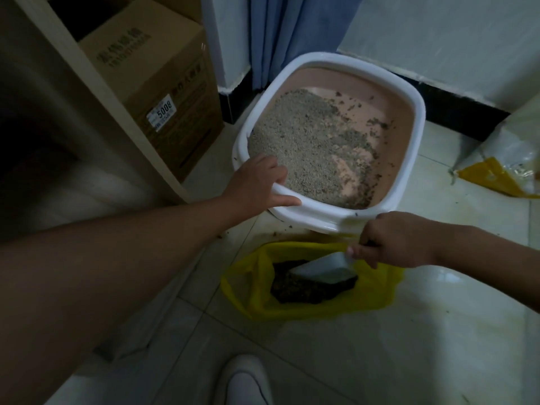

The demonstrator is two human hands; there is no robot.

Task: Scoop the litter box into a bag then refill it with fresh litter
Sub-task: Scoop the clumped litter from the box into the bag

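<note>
A white shoe [245, 381] shows at the bottom edge, nearest the viewer, on the pale tiled floor [409, 346]. Just beyond it, in front of the litter box, a yellow plastic bag [251, 290] lies open on the tiles. Inside is a heap of dark, clumped used litter [304, 290], and the white scoop [324, 270] is tipped into the bag's mouth with its blade over that heap. The right hand [391, 241] has its fingers curled tight round the scoop's handle, just in front of the box's near right corner.

The left hand [257, 182] grips the near left rim of the litter box [406, 159], thumb lying along the outside of the rim and fingers hooked over the inner edge. The box has a white outer rim and a pink inner pan. It holds grey granular litter [298, 135] piled toward the left side; toward the right the pink bottom shows through bare patches, ringed with darker crumbs. A few crumbs are scattered on the tiles between box and bag.

Left of the box stand a cardboard carton [163, 92] with a white label and a pale wooden shelf frame [96, 83]. Right of the box a clear and yellow sack [502, 165] lies on the floor. Behind the box hangs a blue curtain [292, 33] against a white wall [438, 33] with a dark baseboard.
</note>
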